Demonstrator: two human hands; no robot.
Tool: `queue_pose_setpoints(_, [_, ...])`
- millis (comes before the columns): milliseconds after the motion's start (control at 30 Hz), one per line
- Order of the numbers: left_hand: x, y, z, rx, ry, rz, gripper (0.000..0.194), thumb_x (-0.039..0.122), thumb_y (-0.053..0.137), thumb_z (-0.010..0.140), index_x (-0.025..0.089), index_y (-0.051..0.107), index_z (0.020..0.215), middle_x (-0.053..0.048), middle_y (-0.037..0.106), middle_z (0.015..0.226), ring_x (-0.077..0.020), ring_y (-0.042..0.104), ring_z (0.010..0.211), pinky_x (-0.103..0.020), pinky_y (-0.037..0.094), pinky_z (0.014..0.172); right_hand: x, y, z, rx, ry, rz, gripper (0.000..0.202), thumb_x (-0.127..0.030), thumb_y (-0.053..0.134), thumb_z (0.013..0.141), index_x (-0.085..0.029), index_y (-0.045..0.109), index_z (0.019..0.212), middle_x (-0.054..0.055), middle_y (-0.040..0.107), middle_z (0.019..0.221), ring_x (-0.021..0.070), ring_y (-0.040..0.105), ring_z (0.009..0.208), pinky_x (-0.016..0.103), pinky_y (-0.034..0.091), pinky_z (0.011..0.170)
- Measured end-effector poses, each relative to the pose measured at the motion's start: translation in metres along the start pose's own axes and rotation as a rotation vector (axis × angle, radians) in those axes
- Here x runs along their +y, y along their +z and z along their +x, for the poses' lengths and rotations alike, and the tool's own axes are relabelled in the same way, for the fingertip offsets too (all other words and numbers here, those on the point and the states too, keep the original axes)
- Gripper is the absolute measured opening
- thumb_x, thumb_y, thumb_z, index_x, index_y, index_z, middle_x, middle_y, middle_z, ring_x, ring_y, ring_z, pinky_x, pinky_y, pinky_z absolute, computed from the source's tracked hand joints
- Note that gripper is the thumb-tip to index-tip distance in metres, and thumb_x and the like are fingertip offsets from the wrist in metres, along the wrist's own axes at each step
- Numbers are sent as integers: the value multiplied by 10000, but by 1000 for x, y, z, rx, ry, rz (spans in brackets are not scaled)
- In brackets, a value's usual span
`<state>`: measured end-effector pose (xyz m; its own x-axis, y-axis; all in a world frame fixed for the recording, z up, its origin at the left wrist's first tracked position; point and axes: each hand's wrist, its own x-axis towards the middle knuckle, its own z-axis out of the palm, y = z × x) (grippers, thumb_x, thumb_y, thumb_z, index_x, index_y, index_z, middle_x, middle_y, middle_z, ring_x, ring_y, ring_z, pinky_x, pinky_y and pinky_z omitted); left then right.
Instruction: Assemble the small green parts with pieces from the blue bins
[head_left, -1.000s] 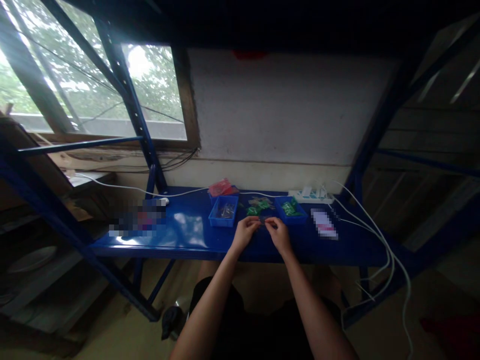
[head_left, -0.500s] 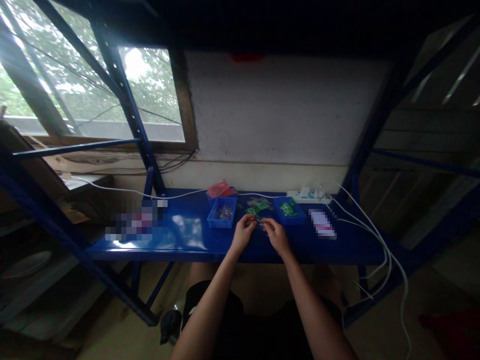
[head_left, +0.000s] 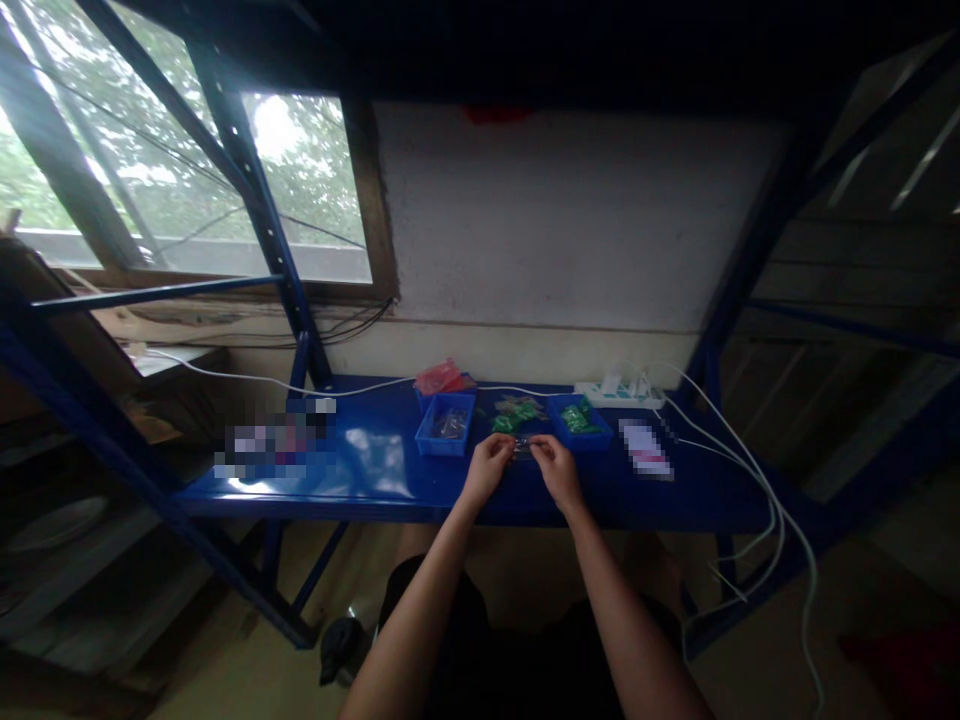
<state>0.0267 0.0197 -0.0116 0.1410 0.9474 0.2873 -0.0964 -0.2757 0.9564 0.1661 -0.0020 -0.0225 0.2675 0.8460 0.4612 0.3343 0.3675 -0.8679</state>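
Note:
Between my two hands, above the front part of the blue table, is a small clear, shiny packet; its contents are too small to make out. My left hand pinches one side of it with thumb and fingers. The opposite side is pinched by my right hand. Just beyond my fingers lies a loose pile of green packets. To the left stands a blue bin with small greyish pieces in it. A second blue bin, on the right, holds green packets.
Red plastic bags lie on another bin behind the left one. A white power strip with cables sits at the back right. A phone-like object, blurred out, lies to the right. Blue rack posts flank the table.
My hands have moved slightly apart and levelled out, so more of the clear packet shows between them. The bins and piles stay where they were.

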Motion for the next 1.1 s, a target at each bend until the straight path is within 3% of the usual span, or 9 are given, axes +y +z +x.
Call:
queue_pose_setpoints(167, [2, -2, 1, 44, 62, 68, 187, 316, 624, 696, 145, 674, 754, -32, 667, 733, -161, 578, 704, -246, 426, 648, -5, 0, -3, -87, 91, 114, 233, -396, 541, 755, -197, 606, 857, 2, 614, 585, 173, 594, 542, 259, 451, 490])
queue_pose_setpoints(367, [2, -2, -1, 35, 36, 98, 233, 342, 619, 706, 137, 694, 785, -1, 595, 579, -134, 507, 563, -234, 374, 542, -10, 0, -3, -89, 120, 192, 279, -451, 542, 760, -196, 593, 865, 68, 700, 766, 205, 664, 687, 250, 472, 493])
queue_pose_setpoints(533, [3, 1, -2, 20, 4, 9, 228, 303, 570, 730, 134, 702, 810, -47, 677, 719, -155, 581, 642, -251, 448, 602, -7, 1, -2, -69, 107, 180, 314, -491, 539, 765, -196, 605, 849, 77, 700, 801, 223, 669, 754, 255, 491, 499])
queue_pose_setpoints(733, [5, 2, -2, 10, -35, 21, 240, 304, 575, 738, 116, 710, 801, -63, 699, 757, -173, 615, 688, -254, 468, 609, -6, 1, -3, -69, 114, 113, 255, -440, 565, 730, -197, 603, 797, 58, 673, 773, 221, 652, 743, 262, 498, 506])
queue_pose_setpoints(1100, [1, 1, -1, -18, 21, 46, 112, 156, 561, 700, 133, 638, 778, -9, 648, 685, -115, 577, 600, -210, 437, 573, -8, 0, -4, -98, 64, 86, 187, -362, 514, 747, -208, 620, 763, 41, 662, 765, 205, 630, 715, 254, 486, 500])
